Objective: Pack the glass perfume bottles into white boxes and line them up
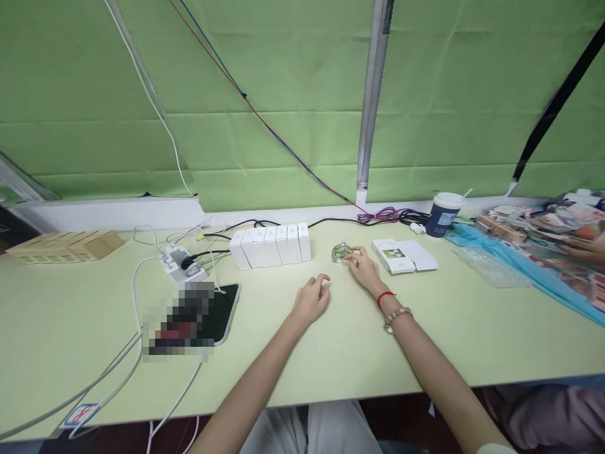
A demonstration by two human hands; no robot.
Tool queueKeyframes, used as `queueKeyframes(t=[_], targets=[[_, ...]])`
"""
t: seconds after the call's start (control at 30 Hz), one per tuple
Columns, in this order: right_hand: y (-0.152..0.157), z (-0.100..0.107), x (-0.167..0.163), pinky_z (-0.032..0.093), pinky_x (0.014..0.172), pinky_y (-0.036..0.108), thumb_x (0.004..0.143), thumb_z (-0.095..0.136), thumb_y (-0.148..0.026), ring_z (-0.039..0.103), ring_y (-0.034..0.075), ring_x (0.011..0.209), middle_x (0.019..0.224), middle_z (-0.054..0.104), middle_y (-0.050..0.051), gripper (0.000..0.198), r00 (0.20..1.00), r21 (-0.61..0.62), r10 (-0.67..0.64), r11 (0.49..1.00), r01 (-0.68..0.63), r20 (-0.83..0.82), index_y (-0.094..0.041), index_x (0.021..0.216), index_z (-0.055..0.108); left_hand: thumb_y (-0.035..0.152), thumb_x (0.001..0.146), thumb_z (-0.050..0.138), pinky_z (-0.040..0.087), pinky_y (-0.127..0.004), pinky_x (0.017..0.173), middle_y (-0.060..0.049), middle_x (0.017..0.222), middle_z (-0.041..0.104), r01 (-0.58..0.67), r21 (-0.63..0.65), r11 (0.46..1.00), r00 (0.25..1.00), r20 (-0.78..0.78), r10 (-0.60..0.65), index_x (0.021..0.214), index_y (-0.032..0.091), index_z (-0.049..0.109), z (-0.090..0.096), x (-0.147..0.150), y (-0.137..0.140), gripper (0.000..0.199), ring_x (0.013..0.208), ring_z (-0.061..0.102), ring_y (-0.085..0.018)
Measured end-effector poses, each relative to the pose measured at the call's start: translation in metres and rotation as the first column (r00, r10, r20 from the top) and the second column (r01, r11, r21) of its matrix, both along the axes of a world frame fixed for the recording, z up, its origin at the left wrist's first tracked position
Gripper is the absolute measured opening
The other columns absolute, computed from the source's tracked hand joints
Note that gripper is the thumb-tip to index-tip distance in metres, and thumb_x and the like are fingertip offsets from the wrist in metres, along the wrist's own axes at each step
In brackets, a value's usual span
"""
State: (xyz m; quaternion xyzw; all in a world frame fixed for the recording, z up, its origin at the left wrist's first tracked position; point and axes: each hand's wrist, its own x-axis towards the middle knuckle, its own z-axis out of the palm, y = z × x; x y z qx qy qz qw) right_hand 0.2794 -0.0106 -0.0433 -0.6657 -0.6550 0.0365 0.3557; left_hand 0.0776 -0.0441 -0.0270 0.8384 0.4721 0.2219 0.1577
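A small clear, greenish glass pot (pixel 340 253) with a knob on top, perhaps lidded, stands on the pale table in front of me. The fingers of my right hand (pixel 365 270) are closed at its right side; their tips partly hide it. My left hand (pixel 312 299) rests on the table a little nearer and to the left, its fingers loosely bent and apart with nothing in them. Just right of my right hand lies a white box with a green picture (pixel 393 256), its flap (pixel 418 255) folded out.
Left of the pot stands a row of white boxes (pixel 271 247). Further left are a power strip (pixel 182 265), a tablet (pixel 222 315), cables and brown boxes (pixel 70 246). A lidded cup (pixel 443 215), bubble wrap (pixel 491 268) and another person's hand (pixel 588 252) are at right.
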Motion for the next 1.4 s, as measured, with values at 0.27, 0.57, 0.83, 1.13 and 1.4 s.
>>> queueKeyframes(t=[0.27,0.57,0.83,1.13,1.4], targets=[[0.002,-0.002,0.005,0.043,0.061,0.024,0.08,0.045,-0.024,0.053,0.007,0.059,0.124,0.049,0.003,0.024,0.995,0.005,-0.074,0.997,0.075,-0.068,-0.022,0.088,0.067,0.026,0.083,0.034,0.038,-0.024,0.064,0.004,0.067,0.045,-0.004,-0.001,1.0,1.0,0.001,0.004,0.107,0.024,0.048,0.0,0.0,0.0,0.027,0.059,0.049,-0.012],[0.006,-0.004,0.013,0.045,0.07,0.028,0.077,0.047,-0.022,0.056,0.012,0.068,0.125,0.05,0.005,0.023,0.99,0.046,-0.087,0.995,0.093,-0.107,-0.019,0.089,0.066,0.026,0.084,0.034,0.038,-0.024,0.065,0.003,0.067,0.046,-0.01,-0.017,1.0,1.0,-0.019,0.01,0.107,0.024,0.048,0.004,0.001,-0.001,0.028,0.061,0.051,-0.012],[0.006,-0.006,0.018,0.044,0.064,0.028,0.075,0.048,-0.021,0.052,0.01,0.061,0.119,0.05,0.007,0.025,0.99,-0.012,-0.114,0.993,0.114,-0.087,-0.019,0.094,0.064,0.026,0.084,0.033,0.039,-0.024,0.066,0.003,0.067,0.045,-0.006,-0.021,1.0,1.0,-0.016,0.006,0.107,0.024,0.049,0.004,0.001,-0.002,0.028,0.06,0.05,-0.012],[0.005,-0.006,0.021,0.042,0.066,0.027,0.068,0.056,-0.026,0.052,0.014,0.075,0.105,0.043,0.004,0.025,0.964,0.002,-0.246,0.969,0.248,-0.101,-0.022,0.092,0.06,0.027,0.084,0.033,0.039,-0.025,0.066,0.003,0.069,0.046,0.002,-0.006,1.0,1.0,-0.021,-0.003,0.108,0.024,0.048,0.0,0.001,0.001,0.028,0.06,0.05,-0.012],[0.007,-0.011,0.024,0.042,0.069,0.028,0.064,0.056,-0.021,0.048,0.013,0.071,0.098,0.041,0.004,0.039,0.943,-0.029,-0.312,0.95,0.311,-0.113,-0.021,0.103,0.052,0.027,0.084,0.033,0.039,-0.025,0.067,0.003,0.07,0.046,0.001,-0.012,1.0,1.0,-0.031,-0.002,0.109,0.025,0.047,0.0,0.001,0.001,0.029,0.06,0.05,-0.012]])
